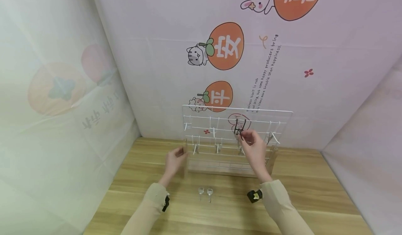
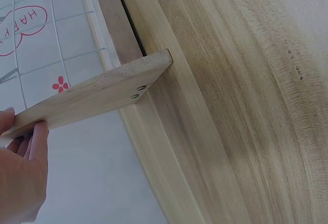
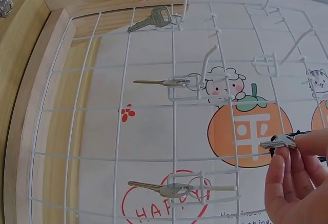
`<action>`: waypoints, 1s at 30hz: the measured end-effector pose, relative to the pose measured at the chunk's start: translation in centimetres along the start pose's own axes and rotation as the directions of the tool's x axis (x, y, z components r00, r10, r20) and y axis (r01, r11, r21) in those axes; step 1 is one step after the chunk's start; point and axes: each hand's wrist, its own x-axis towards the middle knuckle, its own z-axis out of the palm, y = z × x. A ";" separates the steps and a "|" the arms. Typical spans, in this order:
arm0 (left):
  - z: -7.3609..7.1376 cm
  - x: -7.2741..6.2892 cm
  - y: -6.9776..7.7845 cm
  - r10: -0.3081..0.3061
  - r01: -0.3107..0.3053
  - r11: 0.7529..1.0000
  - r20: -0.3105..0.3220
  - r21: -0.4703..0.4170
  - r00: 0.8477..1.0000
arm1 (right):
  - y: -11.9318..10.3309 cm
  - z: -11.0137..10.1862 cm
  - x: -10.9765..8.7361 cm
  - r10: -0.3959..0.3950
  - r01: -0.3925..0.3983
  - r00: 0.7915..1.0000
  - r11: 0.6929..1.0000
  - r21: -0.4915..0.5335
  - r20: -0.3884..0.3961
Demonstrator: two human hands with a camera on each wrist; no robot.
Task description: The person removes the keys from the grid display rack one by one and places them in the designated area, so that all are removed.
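Observation:
A white wire rack (image 1: 204, 106) with a wooden frame (image 1: 220, 172) stands at the back of the table. My left hand (image 1: 175, 161) grips its wooden side post (image 2: 89, 101), thumb on one face and fingers on the other. At the upper right of the grid, my right hand (image 1: 255, 150) pinches a silver key (image 3: 277, 141) close to a black hook (image 1: 240, 122). The fingers partly cover the key and hook. In the right wrist view, several keys hang from white hooks, among them a key (image 3: 156, 19), another (image 3: 164, 82) and a third (image 3: 166, 189).
Two loose keys, one on the left (image 1: 201, 192) and one on the right (image 1: 209, 194), lie on the wooden table (image 1: 232, 214) in front of the rack. A printed cloth wall (image 1: 163, 71) rises behind it. Bare white hooks, including one (image 3: 300, 44), stick out from the grid.

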 end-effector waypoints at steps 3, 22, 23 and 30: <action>-0.1 0.0 0.1 0.004 -0.004 1.000 -0.005 -0.009 1.000 | -0.1 -0.1 0.0 0.002 -0.002 1.000 1.000 0.012 0.008; -0.1 0.1 -0.4 0.014 -0.014 1.000 0.006 -0.010 1.000 | -1.1 -0.8 -0.7 -0.032 0.031 0.999 0.999 0.032 0.035; -0.1 0.1 -0.4 0.011 -0.011 1.000 0.007 -0.014 1.000 | -1.2 -0.8 -0.7 -0.031 0.030 0.999 0.999 0.031 0.038; -0.2 -0.1 -0.2 0.008 -0.008 1.000 0.012 -0.027 1.000 | -0.4 -1.3 -1.0 -0.036 0.034 0.998 0.999 0.030 0.051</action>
